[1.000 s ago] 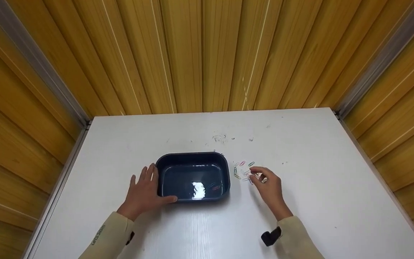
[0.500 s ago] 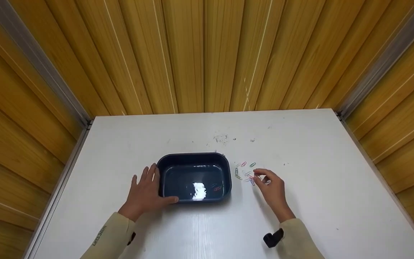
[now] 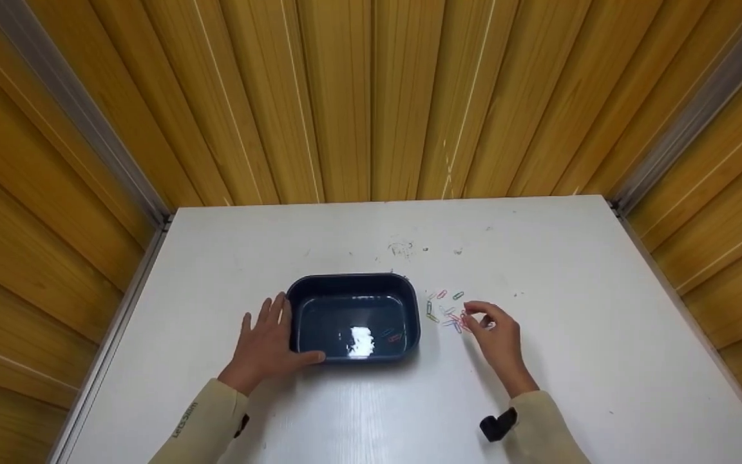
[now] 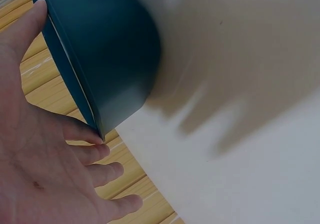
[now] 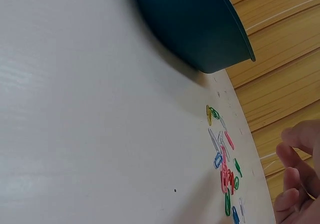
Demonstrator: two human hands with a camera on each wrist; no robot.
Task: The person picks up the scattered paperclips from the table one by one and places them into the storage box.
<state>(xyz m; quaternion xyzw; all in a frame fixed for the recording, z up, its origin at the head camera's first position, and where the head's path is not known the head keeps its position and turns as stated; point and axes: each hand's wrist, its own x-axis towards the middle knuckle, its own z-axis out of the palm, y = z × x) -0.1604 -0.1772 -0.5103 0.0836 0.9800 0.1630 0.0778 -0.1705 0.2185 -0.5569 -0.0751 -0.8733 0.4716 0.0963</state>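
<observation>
A dark blue rectangular tub point(image 3: 348, 275) stands on the white table. My left hand point(image 3: 263, 351) rests against its left end, fingers straight along the outside and thumb on the near rim; the left wrist view shows the thumb and index finger touching the tub's rim point(image 4: 70, 58). Inside lie a red paper clip point(image 3: 395, 338) and a green one. Right of the tub are several coloured paper clips, including a green clip point(image 3: 458, 296). My right hand point(image 3: 502, 338) is over their right side, thumb and index finger bent towards each other by a pink clip; whether they pinch it is unclear.
The white table point(image 3: 570, 322) runs back to yellow wood-patterned panels point(image 3: 371, 96), with more panels at both sides. Dark specks and scuffs point(image 3: 402, 250) mark the tabletop behind the tub. In the right wrist view, the clip group point(image 5: 224, 174) lies beyond the tub's end.
The whole head view shifts slightly right. My right hand draws back a little to the right over the clips, and more of the pink ones show. My left hand keeps its place on the tub.
</observation>
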